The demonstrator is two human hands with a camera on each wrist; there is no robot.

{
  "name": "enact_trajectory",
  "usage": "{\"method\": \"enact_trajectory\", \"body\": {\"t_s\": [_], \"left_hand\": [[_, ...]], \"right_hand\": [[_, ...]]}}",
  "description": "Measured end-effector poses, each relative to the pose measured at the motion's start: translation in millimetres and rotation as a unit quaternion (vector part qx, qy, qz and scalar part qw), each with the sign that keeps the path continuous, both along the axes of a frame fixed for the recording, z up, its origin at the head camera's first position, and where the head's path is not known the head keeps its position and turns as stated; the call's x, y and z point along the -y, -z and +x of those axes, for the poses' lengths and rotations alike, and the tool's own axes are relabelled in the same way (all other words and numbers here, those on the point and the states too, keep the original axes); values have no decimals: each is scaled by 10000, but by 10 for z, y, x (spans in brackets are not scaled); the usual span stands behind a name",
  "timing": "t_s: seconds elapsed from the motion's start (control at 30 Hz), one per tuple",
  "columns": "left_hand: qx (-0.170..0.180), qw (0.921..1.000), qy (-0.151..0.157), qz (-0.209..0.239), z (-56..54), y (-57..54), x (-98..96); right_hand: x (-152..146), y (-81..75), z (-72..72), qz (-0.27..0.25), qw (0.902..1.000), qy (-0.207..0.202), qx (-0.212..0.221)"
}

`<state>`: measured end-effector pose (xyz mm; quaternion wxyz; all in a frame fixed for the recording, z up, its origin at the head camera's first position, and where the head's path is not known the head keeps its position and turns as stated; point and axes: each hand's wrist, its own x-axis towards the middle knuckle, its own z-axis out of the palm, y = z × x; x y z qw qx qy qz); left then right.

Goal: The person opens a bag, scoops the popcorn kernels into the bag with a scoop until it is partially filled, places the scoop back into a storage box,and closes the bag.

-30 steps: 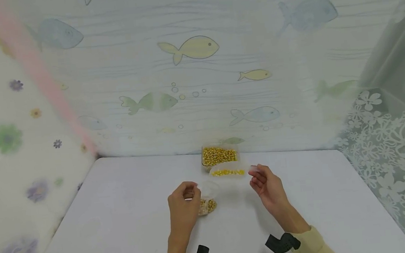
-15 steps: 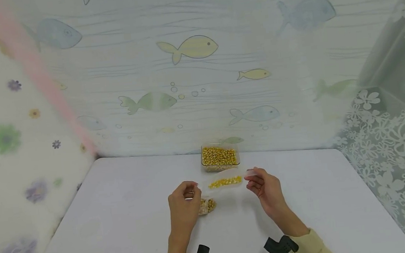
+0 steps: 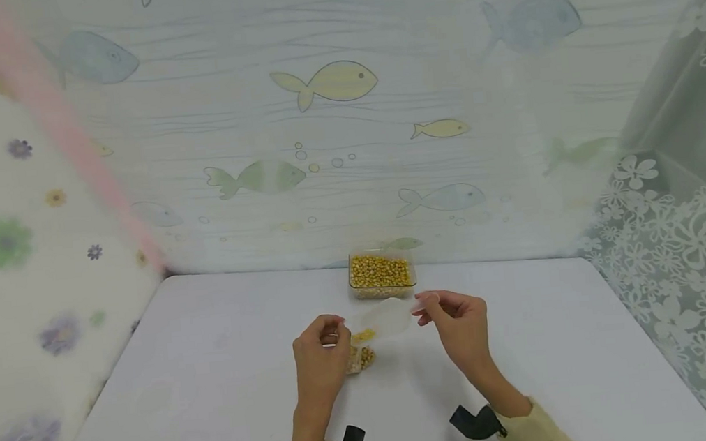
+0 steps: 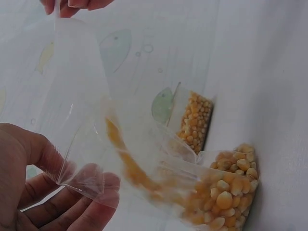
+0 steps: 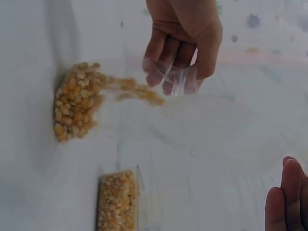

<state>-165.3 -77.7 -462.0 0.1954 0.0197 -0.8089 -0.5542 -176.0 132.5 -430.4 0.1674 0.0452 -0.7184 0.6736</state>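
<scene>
The left hand [image 3: 320, 353] has a pinching grip on the rim of the plastic bag [image 3: 360, 359], which stands on the table [image 3: 217, 393]; limp and probably slippery, it suits holding there. Rightward, the scoop [image 3: 393, 316], tilted, likely light and stiff, is pinched by its end in the right hand's [image 3: 456, 323] grip.

"Can you read any label or number on the plastic bag of corn kernels [image 4: 197, 174] or the clear container [image 3: 384, 292]?"

"No, nothing legible there, nor on the fish-print wall [image 3: 253, 236] or table [image 3: 217, 400]."
</scene>
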Motion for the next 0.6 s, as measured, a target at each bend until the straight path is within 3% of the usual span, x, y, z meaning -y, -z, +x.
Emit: {"method": "enact_trajectory", "body": {"t_s": [0.13,0.3,0.6], "left_hand": [[54,10000,-10,4,12,-9,1],[56,10000,-7,-5,18,-12,4],[-68,9999,-40,-87,2,7,6]], "right_hand": [[49,-16,69,571,9967,120,-556],[67,-20,99,870,9913,150,-978],[-170,-173,-146,312,9911,471,-1209]]}}
